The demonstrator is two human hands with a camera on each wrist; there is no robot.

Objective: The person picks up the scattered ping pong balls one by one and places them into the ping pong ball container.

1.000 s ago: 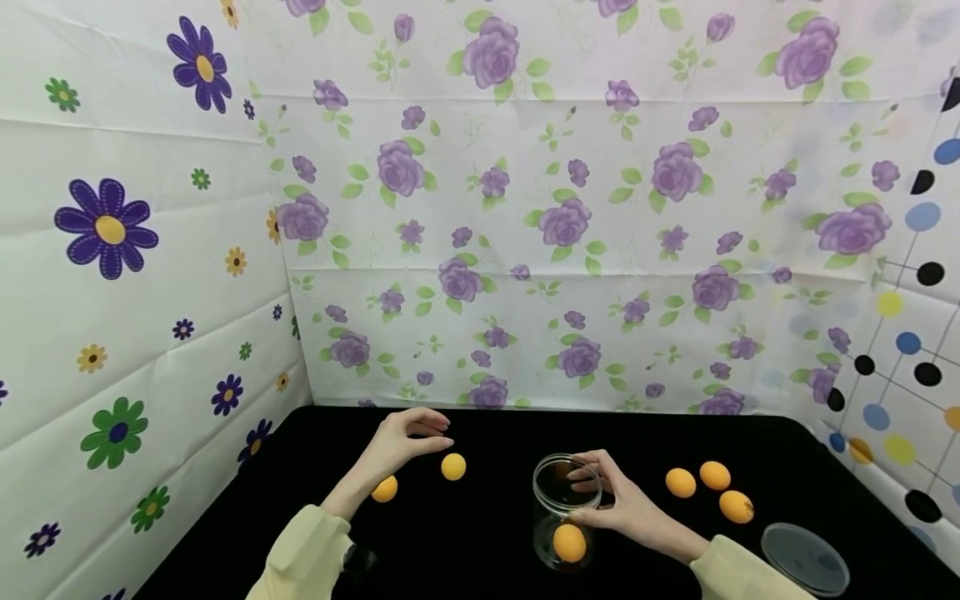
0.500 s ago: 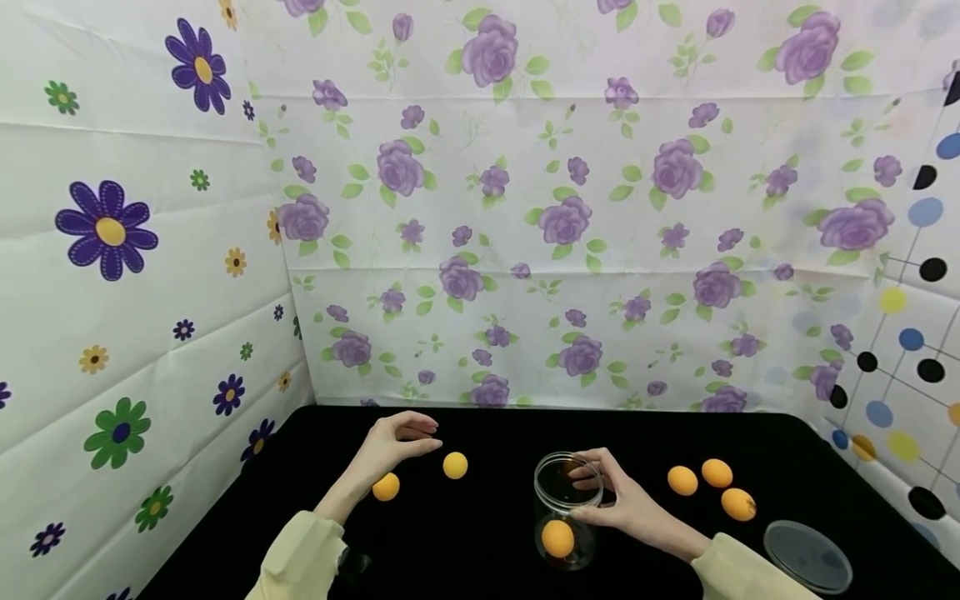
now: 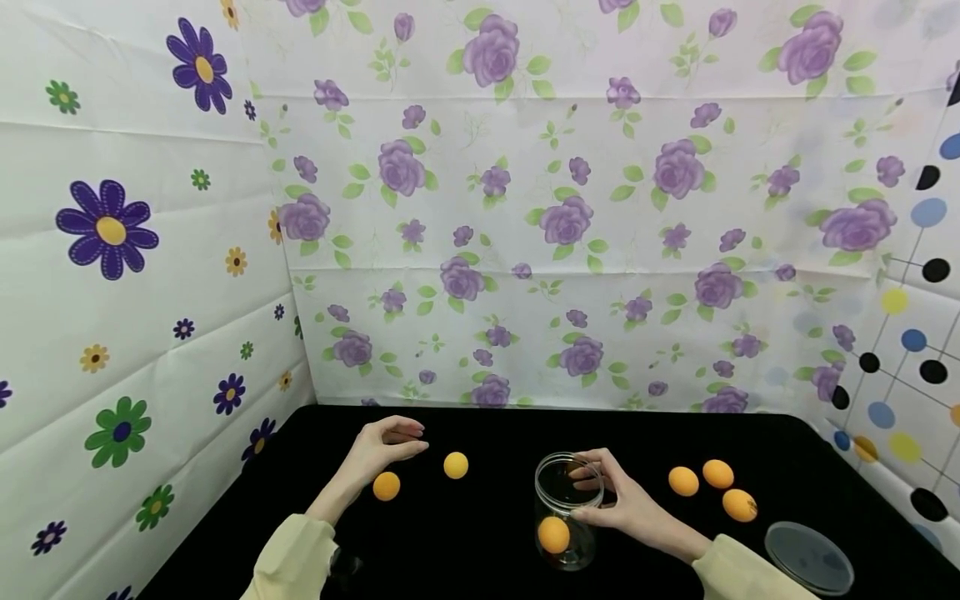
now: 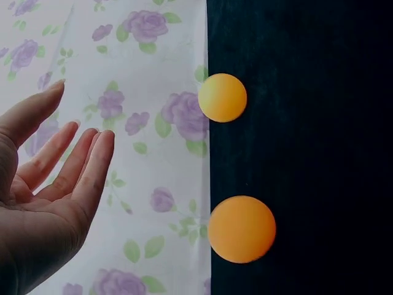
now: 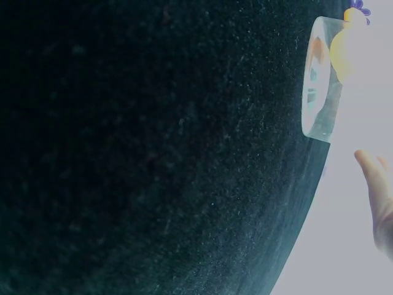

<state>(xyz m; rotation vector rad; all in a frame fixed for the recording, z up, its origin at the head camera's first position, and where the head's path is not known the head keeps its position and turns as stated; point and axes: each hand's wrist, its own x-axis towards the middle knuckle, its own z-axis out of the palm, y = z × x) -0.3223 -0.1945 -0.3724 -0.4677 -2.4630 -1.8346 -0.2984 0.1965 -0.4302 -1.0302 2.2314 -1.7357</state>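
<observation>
My right hand [image 3: 618,500] grips a clear round jar [image 3: 567,500] near its open top, with the thumb on the near side and the fingers round the back. Inside the jar, low and toward the left wall, is one orange ping-pong ball [image 3: 553,535]. My left hand [image 3: 382,446] hovers over the black table with loosely bent fingers and holds nothing. Just below it lies an orange ping-pong ball [image 3: 386,486], and a yellower ball [image 3: 456,465] lies to its right. The left wrist view shows the empty left hand [image 4: 58,178] apart from both balls.
Right of the jar, three orange balls [image 3: 683,481] sit close together on the black tabletop [image 3: 480,433]. A translucent round lid [image 3: 810,557] lies flat at the front right. Patterned sheets [image 3: 480,208] enclose the back and sides. Glare washes out part of the right wrist view.
My left hand has drawn back to the left, away from the yellower ball. Inside the jar the ball has shifted left. The right hand and jar have stayed nearly still.
</observation>
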